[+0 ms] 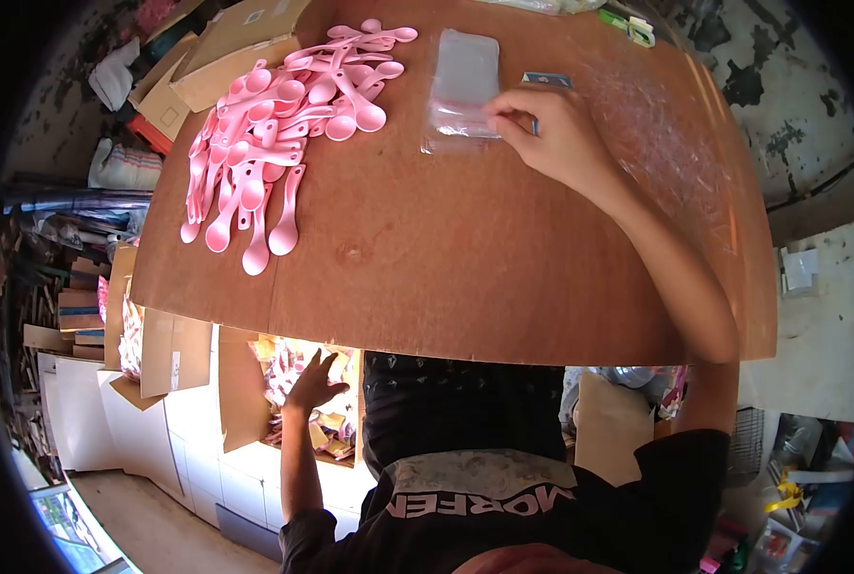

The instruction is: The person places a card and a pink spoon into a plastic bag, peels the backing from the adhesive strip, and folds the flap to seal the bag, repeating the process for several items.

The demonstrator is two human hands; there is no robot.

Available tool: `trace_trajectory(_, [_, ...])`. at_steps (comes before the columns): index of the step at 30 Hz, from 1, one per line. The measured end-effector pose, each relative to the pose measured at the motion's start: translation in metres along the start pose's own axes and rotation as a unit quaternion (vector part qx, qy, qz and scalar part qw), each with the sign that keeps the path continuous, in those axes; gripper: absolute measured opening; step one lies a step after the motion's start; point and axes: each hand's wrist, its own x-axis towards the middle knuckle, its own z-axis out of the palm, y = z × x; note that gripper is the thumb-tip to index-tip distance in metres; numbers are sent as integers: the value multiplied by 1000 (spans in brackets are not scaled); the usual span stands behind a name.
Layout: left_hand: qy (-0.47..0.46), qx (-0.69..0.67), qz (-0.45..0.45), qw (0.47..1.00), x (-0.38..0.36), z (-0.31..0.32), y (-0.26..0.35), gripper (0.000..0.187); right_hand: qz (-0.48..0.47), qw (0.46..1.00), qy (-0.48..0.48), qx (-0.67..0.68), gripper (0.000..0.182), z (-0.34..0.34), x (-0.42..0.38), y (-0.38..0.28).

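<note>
A large pile of pink spoons [264, 134] lies on the left part of the brown wooden table [398, 258]. Near the far middle is a stack of clear plastic bags [465, 72]. My right hand [547, 129] is at the stack's right edge, its thumb and fingers pinched together; whatever they grip is too small to make out. My left hand [317, 383] is below the table's near edge, fingers spread and holding nothing, over an open cardboard box [245, 392] with small packed items inside.
Cardboard boxes [245, 48] stand beyond the spoons at the back left. A small blue packet [547, 79] lies behind my right hand, and a green and white object [628, 27] is farther back. Thin clear plastic [661, 134] covers the table's right side.
</note>
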Motion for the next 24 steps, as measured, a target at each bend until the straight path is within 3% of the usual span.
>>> trace_trajectory(1, [-15,-60,52,997,1,3,6,66,-39,998,-13,-40,15,7,14,5])
trace_trajectory(2, [-39,-135,49,989,-1,-5,26,55,-80,993,-23,-80,18,12,27,11])
trace_trajectory(3, [-31,-121,83,989,-9,-21,54,44,-85,993,-23,-80,18,18,36,19])
trace_trajectory(6, [-20,-193,193,962,-28,-50,97,27,-52,986,-104,-123,18,33,51,29])
trace_trajectory(8, [-39,-197,246,948,-39,-69,123,26,18,982,-165,-85,15,32,55,29])
trace_trajectory(10, [-57,-201,300,931,-50,-90,144,25,18,985,-146,-89,14,30,55,28])
trace_trajectory(12, [-121,-255,403,871,-60,-110,161,24,21,988,-125,-93,13,27,53,30])
trace_trajectory(14, [-123,-258,448,847,-73,-136,182,24,-47,991,-82,-99,13,25,51,34])
trace_trajectory(16, [-125,-258,492,822,-80,-161,200,24,-49,991,-73,-101,13,22,48,30])
trace_trajectory(18, [-39,-229,570,788,-80,-184,216,21,-51,991,-63,-102,13,20,46,25])
trace_trajectory(21, [106,-146,549,816,-65,-212,233,25,-49,993,-34,-105,13,17,42,18])
trace_trajectory(24, [221,-107,435,866,-43,-235,246,28,-81,992,38,-85,11,12,34,6])
